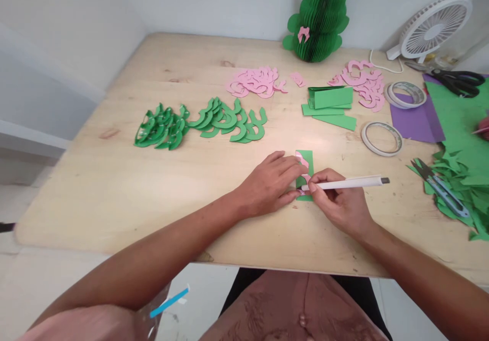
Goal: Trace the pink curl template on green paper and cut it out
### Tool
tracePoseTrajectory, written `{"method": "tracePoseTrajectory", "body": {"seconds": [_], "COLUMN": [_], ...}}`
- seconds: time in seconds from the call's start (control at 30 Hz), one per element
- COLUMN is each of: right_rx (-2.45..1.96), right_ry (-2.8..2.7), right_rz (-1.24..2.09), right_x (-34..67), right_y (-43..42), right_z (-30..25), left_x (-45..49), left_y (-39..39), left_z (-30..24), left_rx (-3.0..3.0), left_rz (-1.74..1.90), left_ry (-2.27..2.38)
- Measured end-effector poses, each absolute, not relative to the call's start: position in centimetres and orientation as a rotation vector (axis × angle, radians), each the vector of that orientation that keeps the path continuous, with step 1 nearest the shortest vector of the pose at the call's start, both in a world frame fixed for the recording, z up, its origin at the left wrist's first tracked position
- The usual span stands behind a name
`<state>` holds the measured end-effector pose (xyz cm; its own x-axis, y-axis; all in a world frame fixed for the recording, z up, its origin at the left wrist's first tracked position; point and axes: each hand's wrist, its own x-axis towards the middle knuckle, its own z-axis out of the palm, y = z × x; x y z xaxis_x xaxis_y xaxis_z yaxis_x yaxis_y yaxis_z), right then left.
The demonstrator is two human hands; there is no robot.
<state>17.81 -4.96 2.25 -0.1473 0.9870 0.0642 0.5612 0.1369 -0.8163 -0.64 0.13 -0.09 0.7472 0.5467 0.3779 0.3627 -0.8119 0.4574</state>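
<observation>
In my right hand [342,203] is a white pen [351,182] with a dark end, its tip down at a pink paper cutout [304,160]. That curved cutout lies on a small green paper strip [304,197] near the table's front edge. From the left, my left hand [273,183] lies flat with fingers stretched over the cutout and strip, pressing on them. The fingers cover part of the cutout. Behind the hands sits a stack of green paper strips [333,100].
Green cutouts [229,119] and pink cutouts [254,82] lie in piles farther back. Tape rolls [382,138], blue-handled snips [445,193], green scraps [476,198] and black scissors [458,78] are at right. A green honeycomb paper figure [321,20] and white fan [431,30] stand behind.
</observation>
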Motion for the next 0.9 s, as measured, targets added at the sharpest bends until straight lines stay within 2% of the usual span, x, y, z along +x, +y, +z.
{"method": "tracePoseTrajectory", "body": {"seconds": [0.9], "right_rx": [-1.525], "right_ry": [-1.837], "right_rz": [0.731], "right_x": [17.85], "right_y": [-4.91], "right_z": [2.9], "left_x": [-0.72], "left_y": [0.23], "left_z": [-0.15], "left_rx": [2.62], "left_rz": [0.726], "left_ry": [0.675]}}
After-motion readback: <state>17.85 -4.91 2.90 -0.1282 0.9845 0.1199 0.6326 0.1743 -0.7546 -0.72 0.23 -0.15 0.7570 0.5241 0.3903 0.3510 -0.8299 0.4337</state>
